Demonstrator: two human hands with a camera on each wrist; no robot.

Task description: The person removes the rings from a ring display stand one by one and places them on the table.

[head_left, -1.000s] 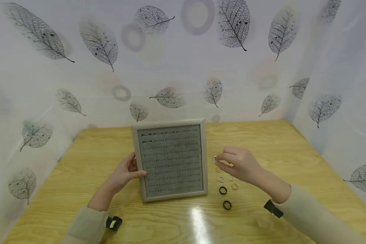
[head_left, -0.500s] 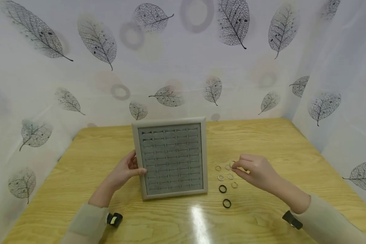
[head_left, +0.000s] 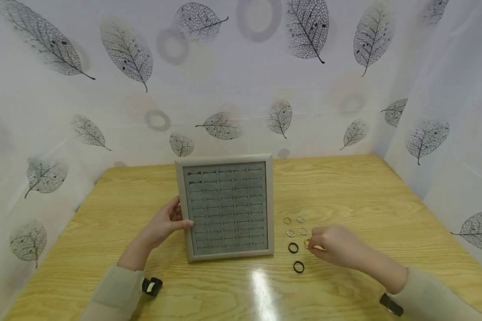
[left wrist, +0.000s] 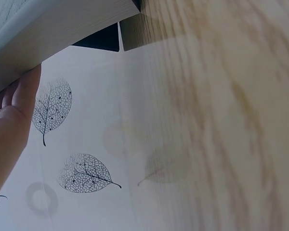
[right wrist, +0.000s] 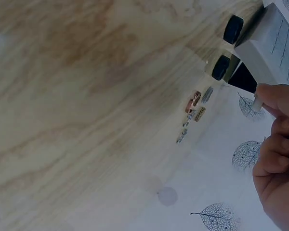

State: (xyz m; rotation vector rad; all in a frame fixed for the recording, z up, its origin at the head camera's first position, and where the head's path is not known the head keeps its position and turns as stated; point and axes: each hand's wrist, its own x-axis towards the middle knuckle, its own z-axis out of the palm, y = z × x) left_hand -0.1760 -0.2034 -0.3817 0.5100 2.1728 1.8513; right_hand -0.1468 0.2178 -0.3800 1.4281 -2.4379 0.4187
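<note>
A ring display board (head_left: 227,209), grey and slotted inside a pale frame, stands leaning back on the table. My left hand (head_left: 164,226) grips its left edge, thumb on the front and fingers behind. In the left wrist view, fingers (left wrist: 25,91) rest under the frame's side. My right hand (head_left: 335,245) pinches a small ring (right wrist: 257,103) between thumb and index finger, low over the table right of the board. Two black rings (head_left: 293,247) and several thin metal rings (head_left: 291,233) lie beside it. Part of the pinched ring is hidden by the fingertips.
The wooden table (head_left: 357,191) runs back to a leaf-patterned cloth (head_left: 233,80), which also hangs at both sides. A dark support (right wrist: 243,79) shows behind the board in the right wrist view. Black straps (head_left: 151,286) sit at both wrists.
My right hand, pinching a ring, has moved from beside the board rightward, then down toward the front, uncovering a ring at the back. My left hand stays on the board, which has barely shifted.
</note>
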